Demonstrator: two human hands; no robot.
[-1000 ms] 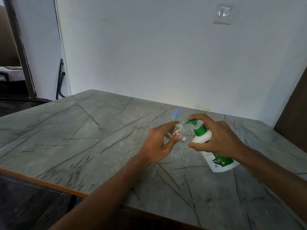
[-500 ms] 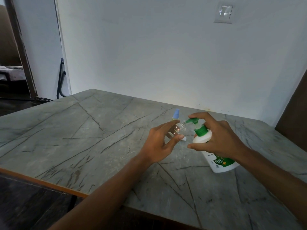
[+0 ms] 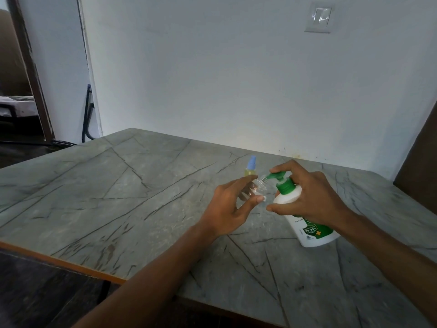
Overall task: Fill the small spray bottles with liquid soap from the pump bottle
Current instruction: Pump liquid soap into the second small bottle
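In the head view, the left hand (image 3: 227, 209) pinches a small clear uncapped spray bottle (image 3: 259, 187), its mouth at the green spout of a tilted white plastic pump bottle (image 3: 307, 229) gripped by the right hand (image 3: 309, 197), above a grey veined stone table (image 3: 118, 197) where a blue-capped small bottle of yellowish liquid (image 3: 251, 170) stands just behind.

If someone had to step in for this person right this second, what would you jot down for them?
Left hand: grips a small clear bottle, uncapped and tilted, its open neck at the pump spout.
Right hand: holds the white pump bottle, tilted, forefinger on the green pump head.
Done: a blue-capped spray bottle stands on the table behind, holding yellowish liquid.
Left: pump soap into the clear bottle (its fill level cannot be told), then cap it.
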